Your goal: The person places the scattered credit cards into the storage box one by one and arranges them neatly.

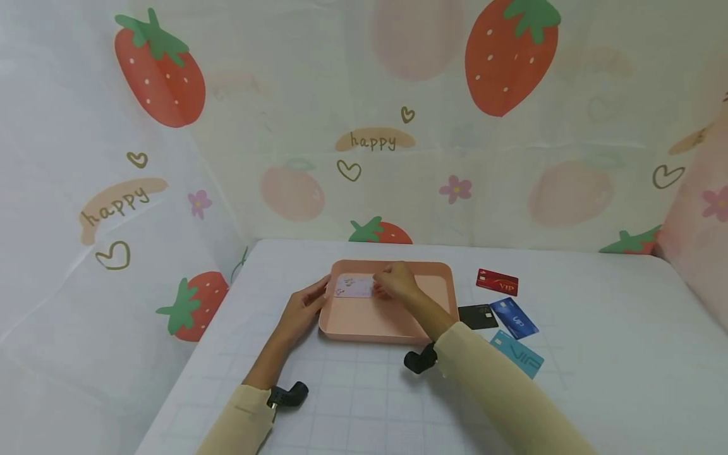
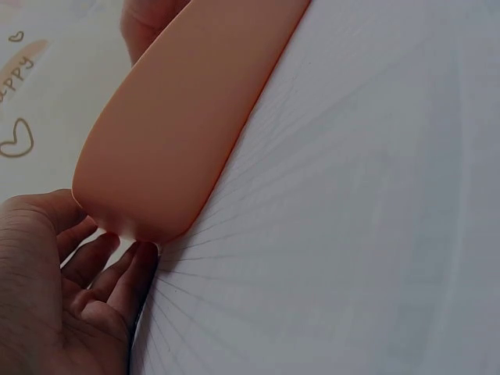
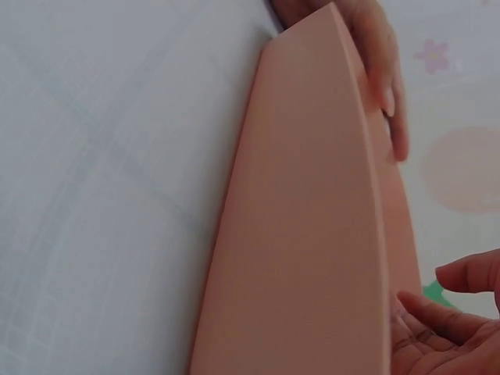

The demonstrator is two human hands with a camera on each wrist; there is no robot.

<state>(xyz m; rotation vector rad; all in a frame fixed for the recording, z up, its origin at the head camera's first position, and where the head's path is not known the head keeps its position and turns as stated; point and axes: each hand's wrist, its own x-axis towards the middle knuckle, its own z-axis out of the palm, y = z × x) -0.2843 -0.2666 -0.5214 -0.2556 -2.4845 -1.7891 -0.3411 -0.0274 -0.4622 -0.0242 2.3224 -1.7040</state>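
A pink tray (image 1: 352, 322) lies on the white table in front of me. My left hand (image 1: 301, 309) holds its left side, with fingertips against the outer wall in the left wrist view and fingers (image 3: 383, 70) over the rim in the right wrist view. In the tray's upper left lies a pale card (image 1: 354, 287) with a small floral print. My right hand (image 1: 396, 281) is over the tray, fingertips right at the card's right edge. In the right wrist view, the right thumb (image 3: 469, 273) stands apart from the fingers, and nothing shows between them.
Right of the tray lie a red VIP card (image 1: 497, 282), a black card (image 1: 478, 316) beside the tray's edge, a blue VIP card (image 1: 514, 318) and a teal VIP card (image 1: 517, 354) partly behind the right sleeve (image 1: 489, 379). A strawberry-print cloth (image 1: 307, 126) stands behind the table.
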